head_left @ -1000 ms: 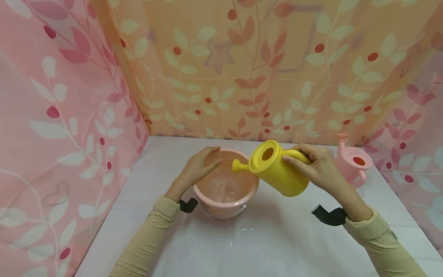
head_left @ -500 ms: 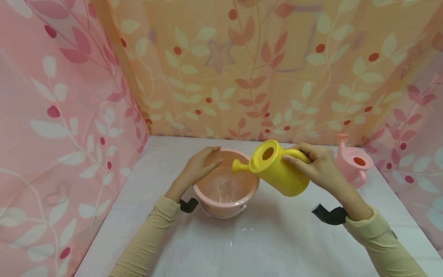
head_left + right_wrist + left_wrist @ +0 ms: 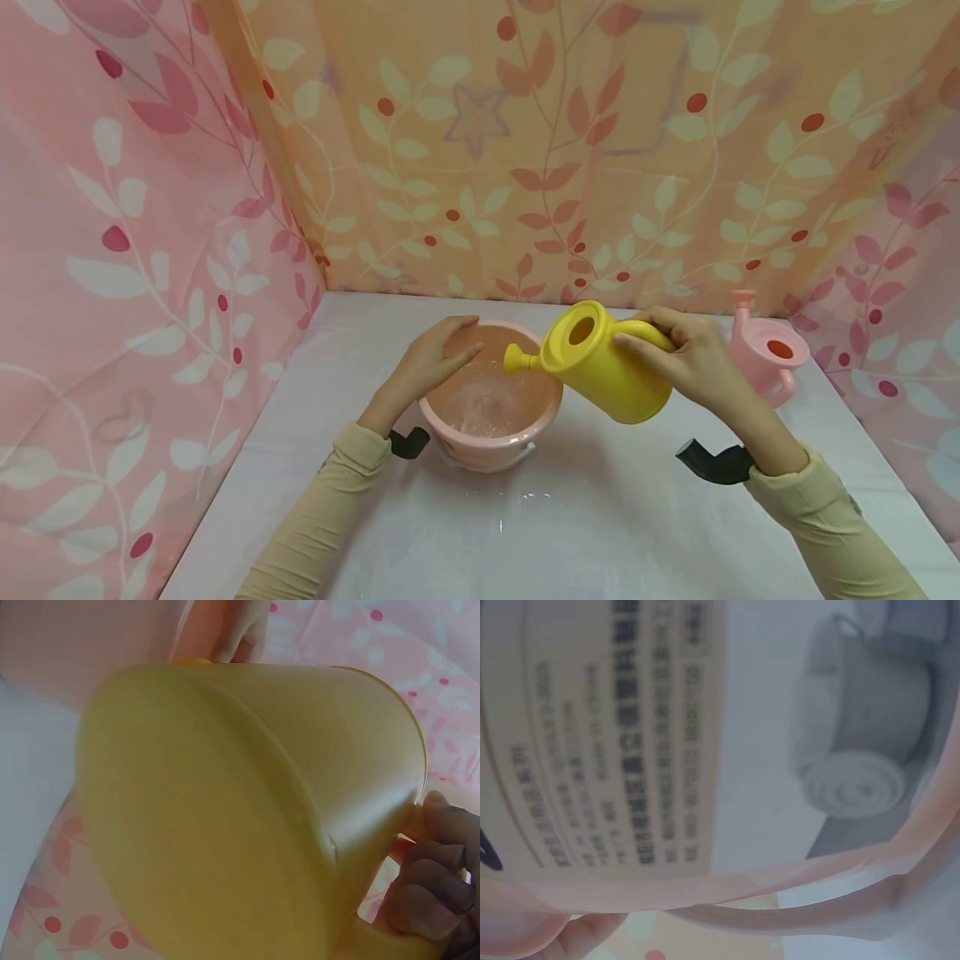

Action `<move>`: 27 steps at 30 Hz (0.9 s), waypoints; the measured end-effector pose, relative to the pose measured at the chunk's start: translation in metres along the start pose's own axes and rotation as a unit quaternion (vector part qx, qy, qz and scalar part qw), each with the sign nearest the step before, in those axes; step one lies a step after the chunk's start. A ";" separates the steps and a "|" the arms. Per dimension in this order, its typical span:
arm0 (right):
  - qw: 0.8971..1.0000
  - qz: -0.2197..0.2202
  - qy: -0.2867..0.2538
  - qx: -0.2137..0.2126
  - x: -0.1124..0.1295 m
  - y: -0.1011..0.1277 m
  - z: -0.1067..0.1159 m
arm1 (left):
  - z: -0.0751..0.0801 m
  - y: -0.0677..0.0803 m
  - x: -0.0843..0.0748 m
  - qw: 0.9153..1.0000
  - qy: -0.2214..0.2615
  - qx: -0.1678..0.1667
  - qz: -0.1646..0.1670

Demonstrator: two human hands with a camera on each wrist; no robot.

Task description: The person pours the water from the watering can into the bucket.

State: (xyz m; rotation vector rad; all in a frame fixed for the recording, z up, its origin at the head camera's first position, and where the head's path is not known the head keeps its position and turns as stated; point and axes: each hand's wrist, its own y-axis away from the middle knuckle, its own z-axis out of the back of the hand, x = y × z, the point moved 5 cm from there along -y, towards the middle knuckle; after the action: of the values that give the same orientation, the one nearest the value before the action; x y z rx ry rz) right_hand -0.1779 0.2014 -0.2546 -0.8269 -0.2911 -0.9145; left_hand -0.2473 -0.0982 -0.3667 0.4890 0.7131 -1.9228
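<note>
My right hand [image 3: 686,354] grips the curved handle of a yellow watering can [image 3: 611,375]. The can tilts left, its spout's rose over a pink bucket [image 3: 483,454] and below rim height at the back. Water [image 3: 483,408] inside the bucket is stirred and splashing. My left hand [image 3: 431,358] holds the bucket's left rim, thumb over the inside and fingers along the outer back edge. In the left wrist view a printed label [image 3: 757,750] covers the bucket's side, with a fingertip low at left. The can's base [image 3: 195,817] fills much of the right wrist view.
A pink watering can [image 3: 765,358] stands at the right back of the white table [image 3: 600,533], behind my right forearm. Small water drops [image 3: 536,496] lie in front of the bucket. Patterned cloth walls [image 3: 525,150] enclose the back and sides.
Both hands, the bucket and the yellow watering can keep almost the same places. Only the ripples and splashing in the bucket's water look different.
</note>
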 end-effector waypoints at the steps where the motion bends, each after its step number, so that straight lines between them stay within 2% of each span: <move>1: 1.000 0.000 0.000 0.000 0.000 0.000 0.000 | 0.000 0.000 0.000 1.000 0.000 0.000 0.000; 13: 1.000 0.019 0.007 -0.010 -0.001 -0.002 0.000 | 0.000 -0.001 0.003 1.000 -0.001 0.004 0.015; 20: 0.999 0.028 0.008 -0.015 -0.001 -0.002 0.000 | 0.000 -0.001 0.002 1.000 0.000 0.005 0.014; 27: 1.000 0.017 0.002 -0.006 0.000 -0.001 0.001 | -0.001 -0.001 0.002 1.000 0.002 0.004 0.011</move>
State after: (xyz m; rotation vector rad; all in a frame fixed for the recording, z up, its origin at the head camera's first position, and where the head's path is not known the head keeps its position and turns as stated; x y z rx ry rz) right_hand -0.1789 0.2014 -0.2535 -0.8386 -0.2670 -0.8862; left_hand -0.2488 -0.0986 -0.3684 0.5036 0.6987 -1.9058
